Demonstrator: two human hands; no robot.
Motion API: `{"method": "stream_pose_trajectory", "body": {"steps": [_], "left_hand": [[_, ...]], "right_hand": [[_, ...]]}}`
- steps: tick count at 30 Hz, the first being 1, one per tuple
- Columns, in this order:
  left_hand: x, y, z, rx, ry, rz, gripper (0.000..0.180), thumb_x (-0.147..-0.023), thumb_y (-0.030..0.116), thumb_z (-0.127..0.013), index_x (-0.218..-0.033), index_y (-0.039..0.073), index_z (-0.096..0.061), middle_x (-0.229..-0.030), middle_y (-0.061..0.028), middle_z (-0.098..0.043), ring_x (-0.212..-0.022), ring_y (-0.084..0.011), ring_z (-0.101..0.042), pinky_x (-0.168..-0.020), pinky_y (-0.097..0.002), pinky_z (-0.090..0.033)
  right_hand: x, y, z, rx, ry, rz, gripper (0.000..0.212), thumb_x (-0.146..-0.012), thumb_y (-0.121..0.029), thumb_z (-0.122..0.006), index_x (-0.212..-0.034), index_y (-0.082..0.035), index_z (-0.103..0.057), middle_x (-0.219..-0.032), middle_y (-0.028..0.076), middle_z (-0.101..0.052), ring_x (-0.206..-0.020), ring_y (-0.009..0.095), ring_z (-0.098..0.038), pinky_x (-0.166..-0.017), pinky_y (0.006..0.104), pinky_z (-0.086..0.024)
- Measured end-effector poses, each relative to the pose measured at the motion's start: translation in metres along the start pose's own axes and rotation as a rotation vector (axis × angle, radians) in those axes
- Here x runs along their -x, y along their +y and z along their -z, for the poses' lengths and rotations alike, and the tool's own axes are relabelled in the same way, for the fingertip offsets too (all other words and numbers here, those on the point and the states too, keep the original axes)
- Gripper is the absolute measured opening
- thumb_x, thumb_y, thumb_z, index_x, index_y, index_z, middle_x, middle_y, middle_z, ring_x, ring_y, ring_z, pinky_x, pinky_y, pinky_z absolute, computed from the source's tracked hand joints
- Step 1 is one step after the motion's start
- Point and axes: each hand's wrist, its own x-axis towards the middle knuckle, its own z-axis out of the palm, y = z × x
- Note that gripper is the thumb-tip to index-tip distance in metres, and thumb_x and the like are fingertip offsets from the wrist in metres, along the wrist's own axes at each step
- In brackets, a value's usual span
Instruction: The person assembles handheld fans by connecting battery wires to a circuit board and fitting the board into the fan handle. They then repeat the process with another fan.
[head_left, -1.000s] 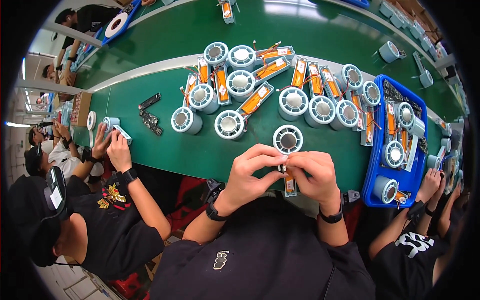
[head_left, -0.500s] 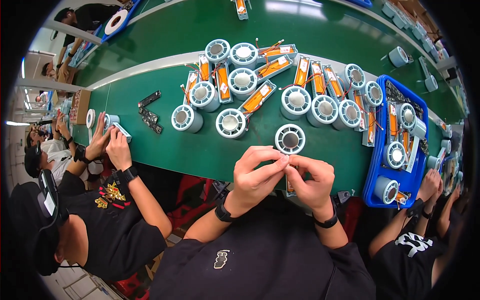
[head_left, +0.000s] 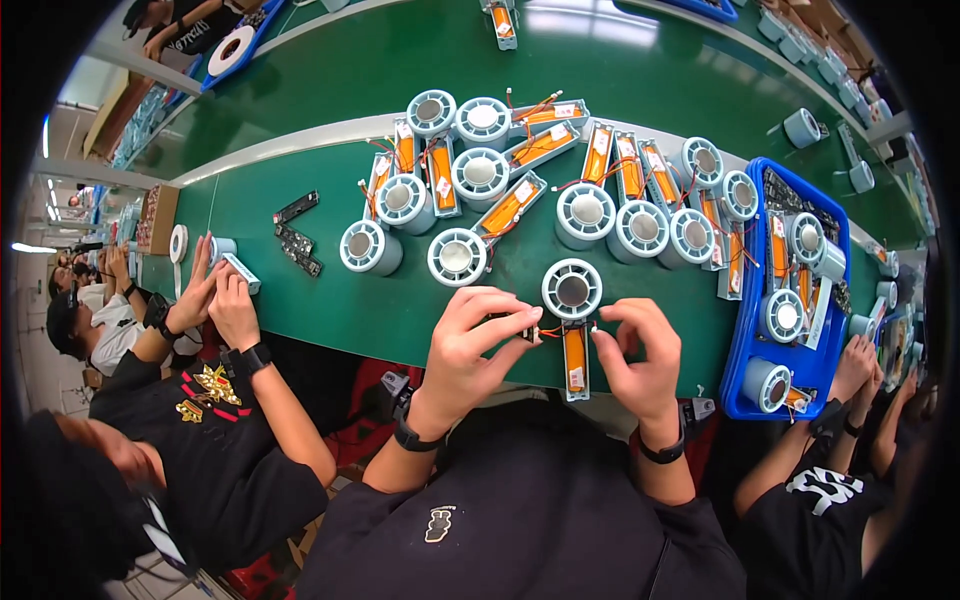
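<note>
In front of me lies a pale blue device with a round slotted head [head_left: 573, 289] and an open handle [head_left: 576, 365] holding an orange battery pack. My left hand [head_left: 478, 342] is closed, pinching a small dark circuit board [head_left: 529, 334] left of the handle; the fingers cover most of it. A red wire [head_left: 552, 332] runs from the board's side toward the device. Right of the handle, my right hand [head_left: 642, 358] has its thumb and index finger close together at a tiny white connector [head_left: 595, 326], partly hidden by the fingertips.
Several similar devices [head_left: 480, 174] stand beyond my hands. Black circuit boards [head_left: 297, 240] lie to the left. A blue tray [head_left: 733, 388] with devices and boards is on the right. Co-workers' hands [head_left: 232, 312] work at the left and right.
My hands have moved apart from their meeting point over the device. The left one went left with the board, the right one slightly right, uncovering the handle and orange battery.
</note>
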Motion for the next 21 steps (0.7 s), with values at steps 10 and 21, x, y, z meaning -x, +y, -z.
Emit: {"method": "stream_pose_trajectory", "body": {"steps": [10,21], "left_hand": [[0.001,0.005,-0.009,0.245,-0.194,0.147,0.046,-0.070,0.002,-0.088,-0.114,0.010,-0.077,-0.102,-0.0059,-0.072,-0.089,-0.0240,-0.065,-0.076,-0.0337,-0.053],[0.004,0.013,-0.012,0.342,-0.222,0.252,0.039,-0.085,0.002,-0.079,-0.123,0.002,-0.070,-0.107,-0.0120,-0.070,-0.093,-0.0210,-0.071,-0.076,-0.0311,-0.061]], "right_hand": [[-0.004,-0.005,-0.017,0.099,-0.115,0.297,0.018,-0.079,0.009,-0.072,-0.094,-0.001,-0.069,-0.089,0.013,-0.070,-0.070,0.028,-0.070,-0.062,0.0347,-0.055],[-0.006,-0.007,-0.020,0.152,-0.095,0.326,0.015,-0.079,0.006,-0.072,-0.091,-0.002,-0.067,-0.087,0.012,-0.070,-0.072,0.031,-0.069,-0.062,0.0388,-0.054]]}}
